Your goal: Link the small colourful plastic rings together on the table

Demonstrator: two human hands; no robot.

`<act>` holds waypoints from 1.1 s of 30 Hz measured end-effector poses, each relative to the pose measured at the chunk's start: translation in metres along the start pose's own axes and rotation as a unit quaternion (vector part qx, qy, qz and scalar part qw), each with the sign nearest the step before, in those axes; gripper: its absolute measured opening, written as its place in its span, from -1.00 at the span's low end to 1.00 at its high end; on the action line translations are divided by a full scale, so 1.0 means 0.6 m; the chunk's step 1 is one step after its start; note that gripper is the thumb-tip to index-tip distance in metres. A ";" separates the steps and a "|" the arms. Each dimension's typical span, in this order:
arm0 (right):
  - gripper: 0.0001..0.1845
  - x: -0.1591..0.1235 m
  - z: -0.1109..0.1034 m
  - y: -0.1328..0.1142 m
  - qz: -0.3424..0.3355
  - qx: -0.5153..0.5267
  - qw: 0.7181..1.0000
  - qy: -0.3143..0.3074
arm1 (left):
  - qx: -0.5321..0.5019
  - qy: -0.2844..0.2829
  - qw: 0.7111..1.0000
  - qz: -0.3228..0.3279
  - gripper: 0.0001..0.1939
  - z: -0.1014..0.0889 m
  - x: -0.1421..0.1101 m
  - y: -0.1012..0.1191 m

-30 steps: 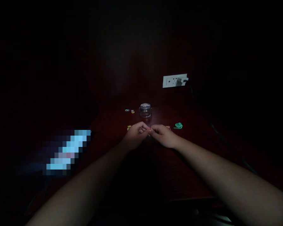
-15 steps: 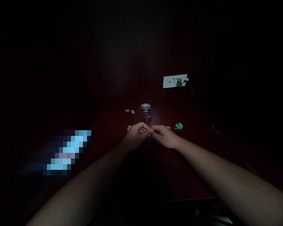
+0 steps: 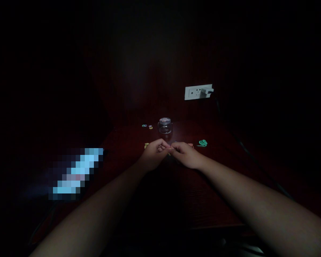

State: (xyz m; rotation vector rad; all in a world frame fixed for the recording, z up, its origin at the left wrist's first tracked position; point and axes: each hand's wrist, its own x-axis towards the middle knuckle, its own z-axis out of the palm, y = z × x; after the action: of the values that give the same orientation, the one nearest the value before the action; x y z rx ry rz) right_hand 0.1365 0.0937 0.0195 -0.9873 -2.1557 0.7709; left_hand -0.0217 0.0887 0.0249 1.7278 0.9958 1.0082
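yellow piece sits between the two hands, only a sliver showing at the meeting fingertips, above the dark red table. both forearms reach in from the lower corners and slant toward each other, wrists bent slightly inward. the left hand and the right hand meet tip to tip, fingers curled and pinched on the piece — thumbs toward the wearer.

just beyond them stands a clear jar, upright with its lid on; the light is too dim to tell what it may hold. a yellow coil peeks out beside the left hand, an orange coil behind the right — with a green coil farther right.
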 end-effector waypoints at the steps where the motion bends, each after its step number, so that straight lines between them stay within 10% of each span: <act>1: -0.70 0.000 0.000 0.000 0.000 0.000 1.000 -0.001 | 0.000 0.001 1.000 0.000 -0.80 0.000 0.000 0.001; 33: -0.78 -0.007 0.002 -0.013 -0.024 -0.006 0.999 -0.043 | 0.036 -0.017 0.999 -0.009 -0.97 0.002 -0.001 -0.007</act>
State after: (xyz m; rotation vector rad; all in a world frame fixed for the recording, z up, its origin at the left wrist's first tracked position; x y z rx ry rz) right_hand 0.1344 0.0860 0.0234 -0.9192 -2.2526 0.7920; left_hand -0.0217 0.0892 0.0205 1.7844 1.0358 0.9390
